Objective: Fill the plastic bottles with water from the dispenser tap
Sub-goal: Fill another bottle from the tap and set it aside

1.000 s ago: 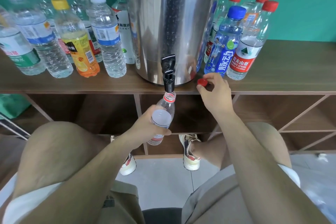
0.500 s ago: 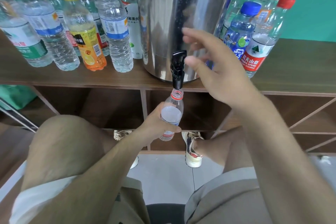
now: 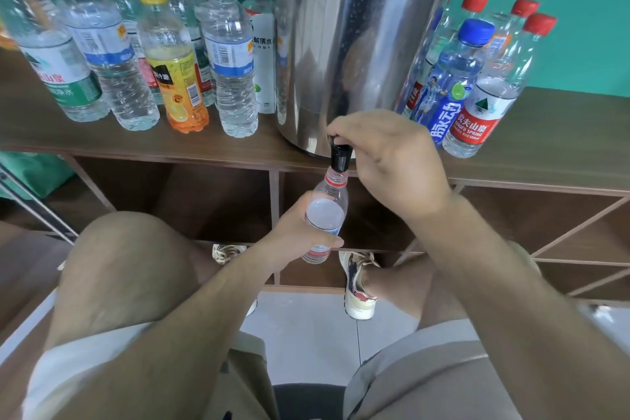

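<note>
The right hand (image 3: 385,160) is hiding the tap (image 3: 340,157) lever it is pinching, as the left hand (image 3: 300,232) is gripping a bottle (image 3: 325,215) directly beneath the tap.

The person wears a short-sleeved top: the white left sleeve (image 3: 78,361) is broad and loose, and the pale right sleeve (image 3: 610,320) shows only near the frame's edge. Both forearms are uncovered down to the left grip (image 3: 296,232) and right grip (image 3: 392,160), which are bare hands. Khaki shorts (image 3: 409,382) stop above the uncovered knees, and on the feet are cream lace-up sneakers. The right shoe (image 3: 358,286) has a thick pale sole with dark and red patches along its side, while the left shoe (image 3: 226,252) shows little beyond its beige laces.
</note>
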The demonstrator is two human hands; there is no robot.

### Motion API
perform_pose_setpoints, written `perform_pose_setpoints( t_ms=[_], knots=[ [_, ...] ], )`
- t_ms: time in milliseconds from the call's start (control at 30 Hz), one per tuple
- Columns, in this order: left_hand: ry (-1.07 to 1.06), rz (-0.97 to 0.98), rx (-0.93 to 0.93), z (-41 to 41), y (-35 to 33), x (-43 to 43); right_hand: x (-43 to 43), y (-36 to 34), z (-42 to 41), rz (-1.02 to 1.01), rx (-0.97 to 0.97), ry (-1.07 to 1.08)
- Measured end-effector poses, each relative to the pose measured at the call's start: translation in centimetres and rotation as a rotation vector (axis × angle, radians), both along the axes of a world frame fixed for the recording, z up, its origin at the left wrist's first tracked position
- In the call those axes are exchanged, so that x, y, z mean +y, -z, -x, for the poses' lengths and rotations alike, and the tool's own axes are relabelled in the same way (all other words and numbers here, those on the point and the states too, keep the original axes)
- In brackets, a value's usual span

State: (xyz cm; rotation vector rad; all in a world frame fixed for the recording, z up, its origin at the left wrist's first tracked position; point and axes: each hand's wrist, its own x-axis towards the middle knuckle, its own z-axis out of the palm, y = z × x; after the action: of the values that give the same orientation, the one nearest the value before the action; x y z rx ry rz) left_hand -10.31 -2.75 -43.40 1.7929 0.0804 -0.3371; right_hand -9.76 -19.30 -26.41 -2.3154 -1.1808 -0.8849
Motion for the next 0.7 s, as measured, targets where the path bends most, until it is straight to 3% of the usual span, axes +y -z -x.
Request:
perform_pose_setpoints(
  t_ms=[133, 300, 700],
  knots=[
    [-0.009, 0.017, -0.009, 0.1, -0.5, -0.4, -0.5, 3.1, 0.1, -0.116, -0.12, -0.026],
    [0.01, 0.123, -0.033, 0.4, -1.0, -0.5, -0.4, 5.5, 1.7, -0.237, -0.035, -0.036],
    [0.0, 0.075, -0.02, 0.1, -0.2, -0.5, -0.9, 7.0, 0.7, -0.503, -0.009, 0.101]
  ],
)
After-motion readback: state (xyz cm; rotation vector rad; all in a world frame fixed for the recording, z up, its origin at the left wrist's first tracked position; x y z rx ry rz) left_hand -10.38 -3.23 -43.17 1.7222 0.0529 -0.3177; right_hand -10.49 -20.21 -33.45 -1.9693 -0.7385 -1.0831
